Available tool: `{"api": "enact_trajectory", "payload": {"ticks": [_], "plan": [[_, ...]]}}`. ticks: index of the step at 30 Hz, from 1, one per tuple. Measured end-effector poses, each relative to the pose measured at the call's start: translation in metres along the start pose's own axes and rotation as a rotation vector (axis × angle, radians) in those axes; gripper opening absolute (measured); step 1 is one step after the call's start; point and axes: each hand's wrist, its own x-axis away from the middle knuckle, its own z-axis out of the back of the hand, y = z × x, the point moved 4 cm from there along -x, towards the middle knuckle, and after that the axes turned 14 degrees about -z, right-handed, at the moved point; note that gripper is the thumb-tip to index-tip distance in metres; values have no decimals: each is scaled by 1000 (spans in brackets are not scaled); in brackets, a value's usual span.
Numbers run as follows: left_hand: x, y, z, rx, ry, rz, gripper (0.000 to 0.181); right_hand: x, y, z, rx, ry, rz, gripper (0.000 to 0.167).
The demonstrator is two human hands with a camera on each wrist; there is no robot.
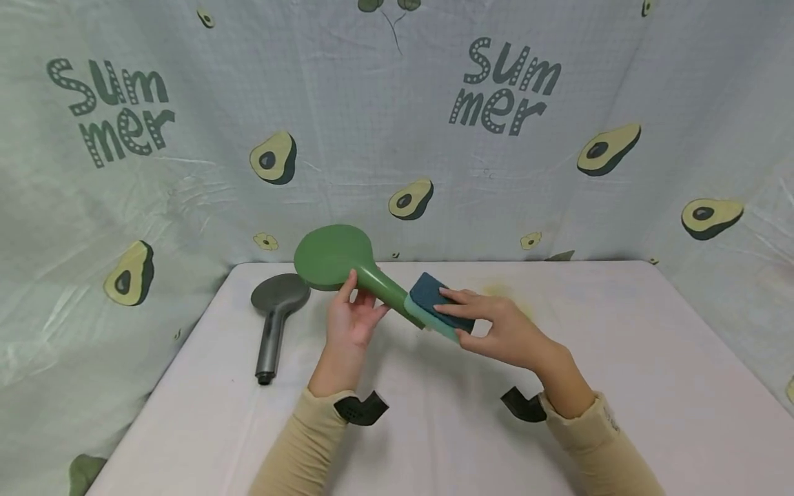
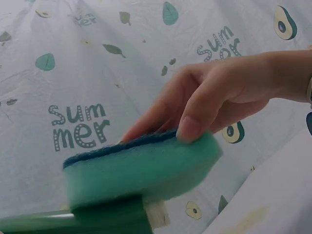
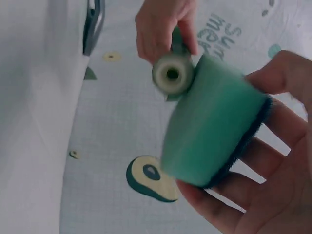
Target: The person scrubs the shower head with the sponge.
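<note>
A green shower head (image 1: pixel 335 255) is held above the table by my left hand (image 1: pixel 355 322), which grips it near where the round head meets the handle. My right hand (image 1: pixel 505 329) pinches a sponge (image 1: pixel 442 303) with a dark blue scouring side and a teal foam side. In the left wrist view the foam of the sponge (image 2: pixel 141 178) lies against the handle near its end. The right wrist view shows the pale open end of the shower head's handle (image 3: pixel 172 74) beside the sponge (image 3: pixel 212 124).
A dark grey shower head (image 1: pixel 273 320) lies on the table to the left of my left hand. The table (image 1: pixel 434 441) has a white cover with a faint yellowish stain (image 1: pixel 499 289) behind my right hand. A curtain (image 1: pixel 347 89) printed with avocados hangs behind and at the sides.
</note>
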Motion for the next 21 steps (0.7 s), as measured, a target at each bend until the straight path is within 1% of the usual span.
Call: {"api": "enact_trajectory", "payload": {"ticks": [3, 5, 8, 11, 13, 15, 17, 19, 21], "plan": [[2, -7, 3, -63, -7, -23, 25, -1, -11, -10, 166, 112, 132, 46], [5, -14, 5, -125, -27, -36, 27, -1, -16, -19, 238, 188, 199, 48], [10, -26, 9, -204, -58, -25, 28, -2, -21, -30, 298, 263, 251, 51], [14, -34, 13, -245, -68, 11, 26, -1, -24, -34, 330, 295, 267, 51], [15, -37, 15, -247, -48, 36, 23, 1, -26, -35, 364, 282, 277, 50], [15, -36, 16, -243, -14, 45, 20, 1, -27, -35, 390, 246, 287, 48], [14, -32, 15, -200, 14, 47, 19, 2, -27, -33, 374, 193, 290, 46], [11, -25, 12, -157, 33, 34, 21, 3, -26, -27, 292, 127, 268, 45], [7, -17, 9, -94, 34, 17, 25, 4, -22, -20, 167, 66, 216, 46]]}}
